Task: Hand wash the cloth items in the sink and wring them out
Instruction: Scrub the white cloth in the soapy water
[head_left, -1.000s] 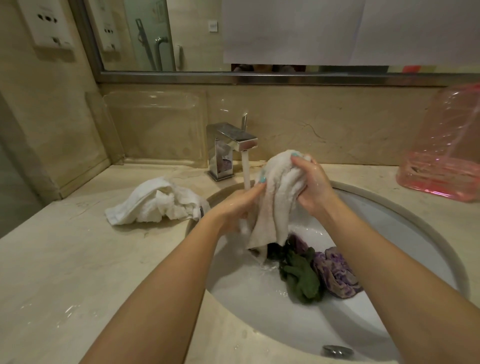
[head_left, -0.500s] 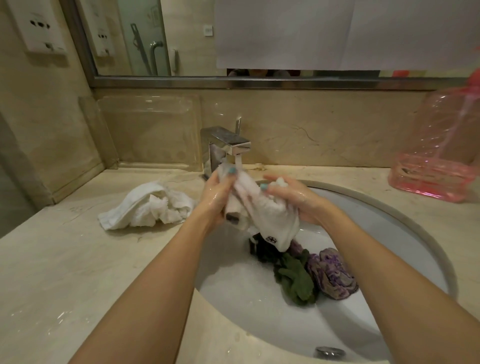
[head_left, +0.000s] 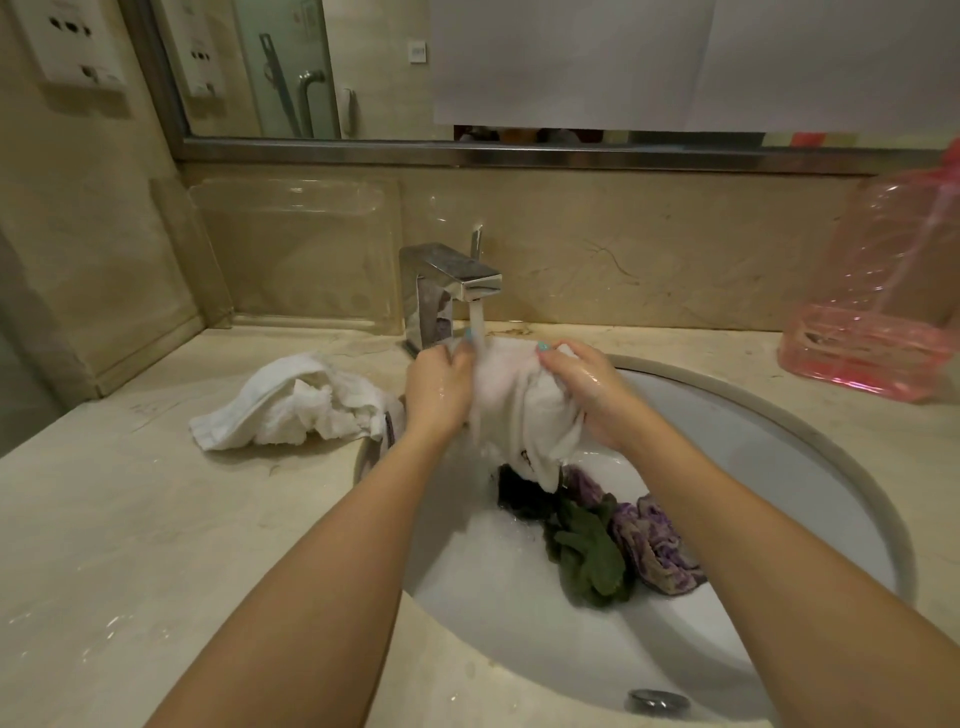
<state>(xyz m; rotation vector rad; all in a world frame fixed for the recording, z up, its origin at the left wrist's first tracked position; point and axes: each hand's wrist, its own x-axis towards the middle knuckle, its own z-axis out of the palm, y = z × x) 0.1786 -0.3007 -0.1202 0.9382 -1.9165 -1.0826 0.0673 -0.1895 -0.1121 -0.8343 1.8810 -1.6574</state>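
Observation:
A wet white cloth (head_left: 519, 410) hangs between my two hands over the white sink (head_left: 779, 447), right under the stream from the chrome tap (head_left: 447, 280). My left hand (head_left: 436, 389) grips its left side and my right hand (head_left: 587, 389) grips its right side. Below it in the basin lie a black cloth (head_left: 522, 496), a dark green cloth (head_left: 587, 556) and a purple patterned cloth (head_left: 654, 545), bunched together.
A crumpled white towel (head_left: 291, 405) lies on the beige marble counter (head_left: 130, 545) left of the sink. A pink clear plastic container (head_left: 883, 312) stands at the back right. A mirror and wall run behind the tap.
Both hands carried the white cloth from beside the stream to directly under the running water, and spread it wider between them.

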